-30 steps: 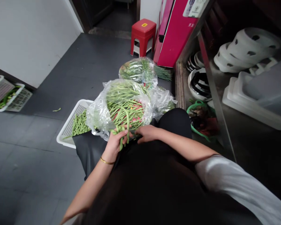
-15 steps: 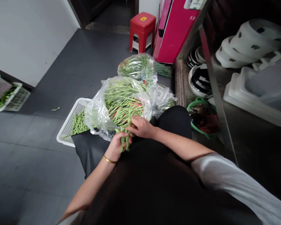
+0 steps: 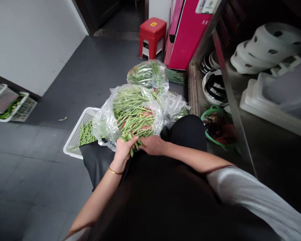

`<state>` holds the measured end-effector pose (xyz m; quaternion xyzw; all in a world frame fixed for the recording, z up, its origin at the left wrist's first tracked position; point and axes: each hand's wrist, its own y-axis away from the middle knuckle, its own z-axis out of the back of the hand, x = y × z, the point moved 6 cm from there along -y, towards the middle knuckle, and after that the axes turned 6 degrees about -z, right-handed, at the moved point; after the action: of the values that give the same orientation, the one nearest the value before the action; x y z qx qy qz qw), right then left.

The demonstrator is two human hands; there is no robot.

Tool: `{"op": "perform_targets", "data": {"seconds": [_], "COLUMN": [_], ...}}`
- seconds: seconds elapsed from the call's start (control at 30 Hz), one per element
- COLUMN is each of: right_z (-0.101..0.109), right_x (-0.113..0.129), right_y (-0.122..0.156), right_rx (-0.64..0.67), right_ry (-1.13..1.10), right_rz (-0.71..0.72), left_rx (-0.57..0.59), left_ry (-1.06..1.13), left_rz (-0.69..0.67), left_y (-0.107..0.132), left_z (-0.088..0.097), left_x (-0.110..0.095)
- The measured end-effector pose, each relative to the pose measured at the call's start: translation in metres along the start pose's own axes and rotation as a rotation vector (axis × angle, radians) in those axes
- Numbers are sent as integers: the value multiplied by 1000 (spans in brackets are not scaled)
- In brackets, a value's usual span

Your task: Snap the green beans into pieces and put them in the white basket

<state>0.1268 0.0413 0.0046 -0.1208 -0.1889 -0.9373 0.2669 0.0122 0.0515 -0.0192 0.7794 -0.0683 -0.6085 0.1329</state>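
Note:
My left hand (image 3: pixel 122 151) is closed around a small bunch of green long beans (image 3: pixel 129 137) over my lap. My right hand (image 3: pixel 153 146) sits right beside it, fingers curled onto the same bunch at its lower end. Just beyond both hands stands a clear plastic bag (image 3: pixel 107 120) stuffed with long beans. A white slotted basket (image 3: pixel 76 134) on the floor to the left holds cut bean pieces (image 3: pixel 86 133).
A second bag of greens (image 3: pixel 146 73) lies further off, before a red stool (image 3: pixel 152 35) and a pink cabinet (image 3: pixel 188 36). A steel shelf (image 3: pixel 266 134) on the right carries white trays and bowls. A green basket (image 3: pixel 215 125) sits below. More white baskets (image 3: pixel 7 105) are far left.
My right hand has dropped from the beans in the bag back down beside my left hand. The bunch in my left hand now sticks out less below the fist.

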Motion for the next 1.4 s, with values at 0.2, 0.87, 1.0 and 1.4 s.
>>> {"op": "perform_targets", "data": {"seconds": [0.2, 0.87, 1.0, 1.4], "right_z": [23, 43, 31, 44], "right_x": [-3, -71, -95, -96], "right_y": [9, -30, -74, -58], "right_rx": [64, -192, -97, -62], "right_ry": [-23, -669, 119, -288], "right_rz": [128, -166, -246, -50], "left_rx": [106, 324, 263, 122], "left_ry": [-27, 526, 559, 362], "left_rz": [56, 88, 231, 449], "left_y": [7, 10, 8, 7], "left_z": [-3, 2, 5, -6], "left_x": [2, -9, 10, 34]}}
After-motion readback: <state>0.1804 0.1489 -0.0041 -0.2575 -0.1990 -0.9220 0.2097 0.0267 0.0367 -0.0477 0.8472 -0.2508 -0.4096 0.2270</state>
